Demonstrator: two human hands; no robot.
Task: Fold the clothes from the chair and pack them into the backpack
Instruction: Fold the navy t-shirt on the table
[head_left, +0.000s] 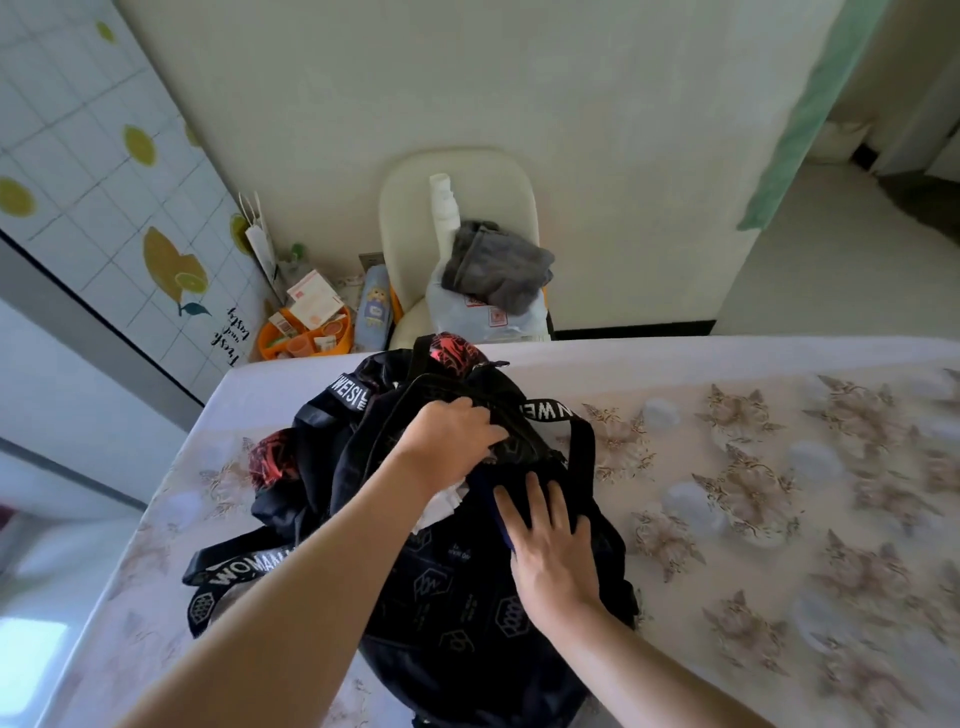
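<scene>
Backpack, black with white prints, lies on the table near its left edge, reaching from the near edge almost to the far edge; its mouth is open toward the far side, and a white cloth shows in the gap; the left hand has its fingers curled over the upper rim of the mouth by the zip, gripping it; the right hand lies flat on the front panel just beside the mouth, fingers straight and spread, pressing down on the fabric; a lettered strap trails off toward the left edge; red-and-black fabric shows at the far end, and whether it belongs to the pack I cannot tell; beyond the far edge stands a cream chair, and on its seat a grey garment lies crumpled on a plastic bag; an orange basket sits left of the chair.
</scene>
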